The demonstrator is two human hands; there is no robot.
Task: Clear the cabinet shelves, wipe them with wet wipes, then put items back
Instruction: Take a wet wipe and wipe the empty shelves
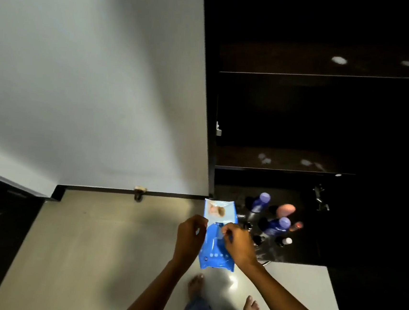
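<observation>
Wet wipes pack [217, 243], blue and soft-sided, hangs in the lower middle of the frame, held upright between both hands over the pale floor [104, 245] and just left of the dark cabinet. Starting from the left, a white wall [93, 81] fills the upper left, with a small doorstop [140, 192] at its skirting. The left hand [190, 238] curls around the pack's left edge, steadying it. Next to it, the right hand [237, 245] has its fingertips pinched at the middle of the pack's face, where I take the resealable flap to be; whether it has hold of the flap or already a wipe is too blurred to tell. My guess is the step in hand is pulling out a wipe, and it would go best if the left hand kept the pack firm while the right peels the flap only partway and draws one sheet slowly, so a whole chain does not follow. Pressing the flap back down would keep the rest moist. Further right, the cabinet [327, 116] stands open; its two upper shelves look bare apart from pale smudges, so they seem ready for wiping. On the lowest surface at centre right stand several bottles [276, 226], two with purple caps, close beside the pack, so the elbow should stay clear of them.
</observation>
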